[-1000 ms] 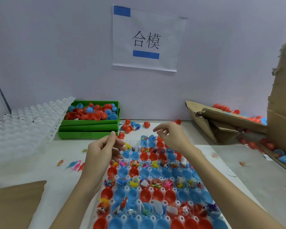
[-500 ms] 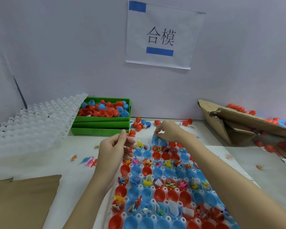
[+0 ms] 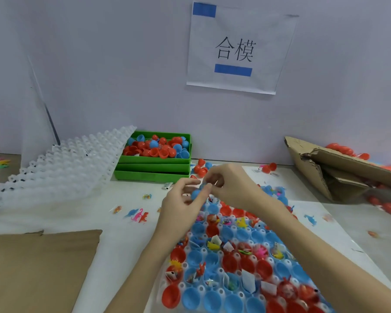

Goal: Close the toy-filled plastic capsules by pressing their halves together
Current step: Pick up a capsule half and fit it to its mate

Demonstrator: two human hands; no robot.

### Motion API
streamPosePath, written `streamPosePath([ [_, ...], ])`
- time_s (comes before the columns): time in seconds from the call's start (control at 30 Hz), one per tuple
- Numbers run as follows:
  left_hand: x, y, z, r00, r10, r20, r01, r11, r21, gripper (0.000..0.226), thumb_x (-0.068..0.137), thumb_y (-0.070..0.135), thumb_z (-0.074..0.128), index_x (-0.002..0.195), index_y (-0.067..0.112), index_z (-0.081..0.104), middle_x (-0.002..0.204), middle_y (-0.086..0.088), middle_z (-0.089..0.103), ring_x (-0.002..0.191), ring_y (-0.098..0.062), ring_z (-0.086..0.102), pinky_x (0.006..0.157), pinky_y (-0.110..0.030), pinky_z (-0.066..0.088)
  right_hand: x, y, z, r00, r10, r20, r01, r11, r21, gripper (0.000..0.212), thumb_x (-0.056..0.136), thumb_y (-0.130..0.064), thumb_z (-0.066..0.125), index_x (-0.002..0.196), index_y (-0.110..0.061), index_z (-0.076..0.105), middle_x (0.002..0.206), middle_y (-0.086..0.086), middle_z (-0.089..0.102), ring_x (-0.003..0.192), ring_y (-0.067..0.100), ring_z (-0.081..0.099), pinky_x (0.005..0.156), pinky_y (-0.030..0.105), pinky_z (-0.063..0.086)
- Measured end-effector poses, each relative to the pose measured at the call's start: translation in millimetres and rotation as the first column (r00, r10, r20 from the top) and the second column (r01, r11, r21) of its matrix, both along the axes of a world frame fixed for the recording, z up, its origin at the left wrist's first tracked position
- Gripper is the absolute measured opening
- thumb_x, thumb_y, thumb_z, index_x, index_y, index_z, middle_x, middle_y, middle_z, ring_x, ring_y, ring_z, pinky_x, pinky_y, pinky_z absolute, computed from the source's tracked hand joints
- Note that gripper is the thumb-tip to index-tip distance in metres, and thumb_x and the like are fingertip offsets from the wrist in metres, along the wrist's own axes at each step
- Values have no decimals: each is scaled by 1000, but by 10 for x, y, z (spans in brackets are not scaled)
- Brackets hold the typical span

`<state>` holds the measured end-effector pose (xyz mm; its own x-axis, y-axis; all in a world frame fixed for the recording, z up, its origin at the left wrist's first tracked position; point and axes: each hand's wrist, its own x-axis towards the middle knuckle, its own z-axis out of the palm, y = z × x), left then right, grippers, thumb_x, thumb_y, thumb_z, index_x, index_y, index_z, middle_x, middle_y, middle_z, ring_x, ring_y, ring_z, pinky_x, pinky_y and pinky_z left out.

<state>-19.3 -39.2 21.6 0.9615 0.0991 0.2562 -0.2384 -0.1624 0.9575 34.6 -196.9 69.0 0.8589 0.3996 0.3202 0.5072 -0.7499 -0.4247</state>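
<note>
Hands meet above the far end of the capsule tray (image 3: 212, 290): left hand (image 3: 181, 206) pinches a blue capsule half (image 3: 195, 194) between thumb and fingers, right hand (image 3: 230, 186) is curled in against it from the other side; what the right fingers hold is hidden, so I cannot tell whether a second half is already seated. Capsule is held clear of the tray, just above its far row. Tray carries many open red and blue halves, most with a small toy or paper slip inside; too many and too blurred at the near edge to count. Beyond the tray: two stacked green bins (image 3: 154, 168), the upper one heaped with loose halves; a handful of loose halves (image 3: 201, 168) on the surface between bins and tray, exact number unclear. Left of the tray: one stack of empty white trays (image 3: 61, 168), three or four stray toys (image 3: 138, 215), one brown cardboard sheet (image 3: 38, 267). Right of the tray: one torn cardboard box (image 3: 339, 168). Risks, as judgement: halves pressed off-axis would not snap and could spring apart, dropping the toy; a slip or toy limb caught in the seam would block closure; a forearm brushing the tray could tip filled halves.
</note>
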Motion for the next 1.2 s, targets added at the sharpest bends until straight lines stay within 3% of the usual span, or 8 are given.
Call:
streamPosePath([
  [0.13, 29, 64, -43, 998, 11, -66, -17, 996, -92, 16, 96, 29, 74, 106, 16, 71, 98, -4, 77, 71, -18, 79, 66, -21, 62, -80, 133, -62, 996, 7, -85, -4, 999, 33, 12, 96, -17, 67, 101, -13, 76, 78, -8, 70, 69, 11, 66, 63, 14, 54],
  [0.3, 120, 193, -98, 974, 139, -178, -178, 958, -224, 13, 101, 29, 68, 104, 17, 73, 100, -5, 78, 88, -23, 79, 83, -36, 63, 43, 146, -65, 970, -3, -244, 50, 981, 187, 22, 107, -24, 52, 113, -14, 72, 94, -1, 76, 76, 10, 74, 63, 21, 59],
  [0.43, 184, 372, -88, 920, 329, -212, -388, 832, -395, 8, 103, 23, 64, 101, 18, 70, 100, 3, 78, 80, -15, 79, 72, -24, 54, 182, 306, -157, 996, -58, -72, 60, 998, 21, 24, 105, -11, 54, 117, -10, 74, 108, 1, 75, 90, 11, 66, 70, 9, 47],
  [0.53, 213, 472, -98, 897, 363, -254, -441, 780, -443, 8, 105, 20, 61, 102, 19, 68, 104, 5, 76, 79, -12, 79, 69, -22, 50, 303, 587, -178, 999, -11, -32, 7, 994, -113, 24, 102, -7, 55, 112, -7, 76, 108, 5, 76, 94, 17, 67, 87, 29, 56],
  [0.7, 230, 514, -129, 896, 315, -314, -436, 756, -487, 10, 106, 18, 59, 104, 19, 68, 107, 4, 75, 76, -11, 79, 67, -21, 45, 635, 1045, -188, 996, 8, -89, -38, 941, -338, 20, 98, -2, 57, 83, -3, 71, 82, 10, 68, 79, 26, 65, 85, 45, 60],
  [0.87, 242, 588, -108, 901, 278, -333, -426, 707, -565, 15, 105, 19, 59, 107, 11, 71, 108, -5, 76, 81, -18, 80, 71, -25, 49, 758, 1282, -266, 997, -2, -71, -40, 814, -579, 22, 99, -14, 64, 119, -7, 72, 111, 11, 71, 101, 31, 68, 85, 40, 59],
  [1.0, 253, 589, -89, 914, 235, -330, -399, 657, -639, 20, 106, 16, 57, 106, 0, 70, 101, -14, 76, 75, -19, 79, 70, -25, 61, 778, 1369, -341, 1000, -7, -3, 3, 783, -622, 20, 92, 7, 58, 77, -5, 53, 80, 7, 54, 82, 31, 57, 66, 36, 45],
  [1.2, 241, 573, -82, 914, 237, -329, -399, 668, -627, 19, 107, 14, 55, 102, 1, 69, 93, -8, 76, 70, -19, 78, 94, -41, 60, 725, 1291, -351, 1000, -18, -12, 10, 884, -467, 8, 93, -1, 60, 90, -2, 67, 88, 9, 65, 83, 27, 63, 79, 40, 59],
])
